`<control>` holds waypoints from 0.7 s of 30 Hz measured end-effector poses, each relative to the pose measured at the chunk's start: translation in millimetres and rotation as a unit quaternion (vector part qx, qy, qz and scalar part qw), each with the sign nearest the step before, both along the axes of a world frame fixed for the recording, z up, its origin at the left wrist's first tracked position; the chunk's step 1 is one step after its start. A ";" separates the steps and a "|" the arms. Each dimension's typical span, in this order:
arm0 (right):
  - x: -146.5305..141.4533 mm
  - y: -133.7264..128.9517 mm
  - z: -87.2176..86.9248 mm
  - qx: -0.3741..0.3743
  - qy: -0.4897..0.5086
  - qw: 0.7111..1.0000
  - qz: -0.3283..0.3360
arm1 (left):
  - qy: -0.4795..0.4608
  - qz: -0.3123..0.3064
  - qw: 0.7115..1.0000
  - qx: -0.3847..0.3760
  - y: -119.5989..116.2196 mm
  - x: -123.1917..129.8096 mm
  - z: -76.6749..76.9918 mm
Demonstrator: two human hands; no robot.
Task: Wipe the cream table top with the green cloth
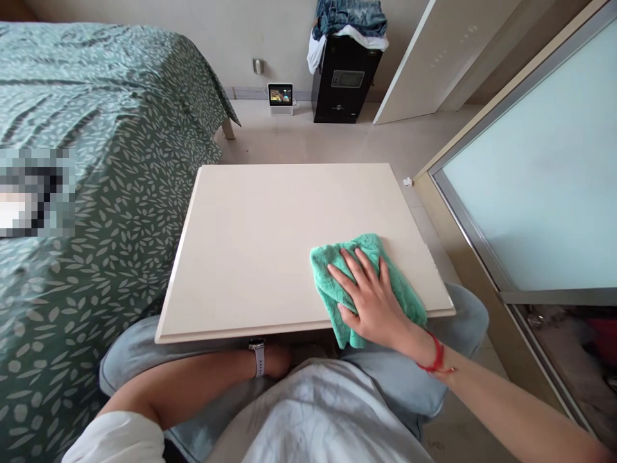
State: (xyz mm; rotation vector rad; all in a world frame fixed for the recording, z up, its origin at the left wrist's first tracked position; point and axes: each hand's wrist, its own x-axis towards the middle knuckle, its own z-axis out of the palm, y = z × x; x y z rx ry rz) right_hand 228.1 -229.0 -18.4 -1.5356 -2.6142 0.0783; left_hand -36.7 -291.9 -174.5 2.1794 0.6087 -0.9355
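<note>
A green cleaning cloth (328,273) lies on the near right part of a cream tabletop (270,225), one corner drooping over the front edge. My right hand (371,299) rests flat on the cloth with its fingers spread. A red string bracelet circles that wrist. My left hand (279,360) is low in my lap, close under the table's front edge. Its fingers are hidden, and a watch (259,357) with a pale strap sits on that wrist.
A bed with a green leaf-patterned cover (135,161) stands along the left. Beyond the table are a small screen device (281,99) and a black cabinet (337,83) with folded jeans (349,18) on top. A frosted sliding door (540,154) runs along the right.
</note>
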 end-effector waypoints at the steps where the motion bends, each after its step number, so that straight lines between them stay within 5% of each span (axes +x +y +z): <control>1: -0.3 -2.0 0.2 -0.004 0.000 1.000 0.009 | 0.001 0.003 1.000 0.000 -0.4 -0.1 -0.7; 4: -5.7 19.7 3.2 -0.021 -0.001 1.000 0.017 | 0.007 0.002 1.000 -0.008 -1.0 0.5 -1.9; 14: -57.8 179.5 18.3 -0.053 0.005 0.996 -0.071 | 0.002 0.027 0.999 0.040 -16.4 13.9 4.8; 21: -69.2 242.5 13.7 -0.053 0.062 0.993 -0.091 | 0.026 0.046 0.997 0.055 -27.6 20.4 -2.5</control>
